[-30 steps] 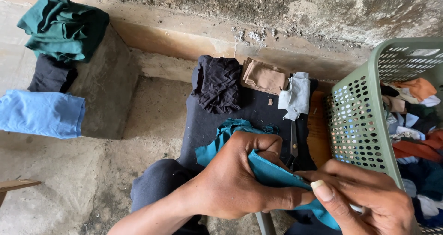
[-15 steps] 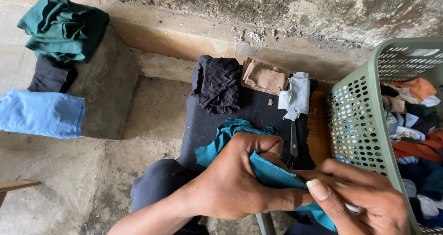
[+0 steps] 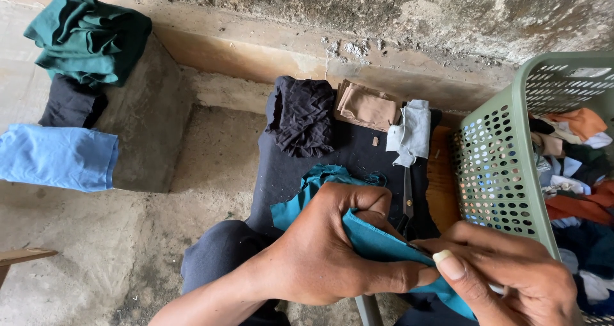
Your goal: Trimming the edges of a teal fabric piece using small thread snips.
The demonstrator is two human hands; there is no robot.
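My left hand [image 3: 326, 249] grips a teal piece of cloth [image 3: 320, 180] at the bottom middle, fingers curled over its folded edge. My right hand [image 3: 511, 281] pinches the same cloth at its right end, thumb against my left thumb. The cloth lies over a dark navy fabric [image 3: 358, 150] spread on a small stool. On that fabric sit a crumpled black cloth [image 3: 304, 115], a folded tan cloth [image 3: 368, 105] and a small pale grey piece [image 3: 412, 134]. A pair of scissors [image 3: 407, 201] lies just beyond my hands.
A green perforated basket [image 3: 505, 166] full of mixed scraps stands at the right. On a concrete block [image 3: 144, 127] at the left lie a green cloth [image 3: 86, 35], a dark cloth [image 3: 70, 102] and a light blue cloth [image 3: 57, 156]. A rough wall runs behind.
My right thumb has slid slightly along the teal cloth's edge. Otherwise nothing has visibly moved.
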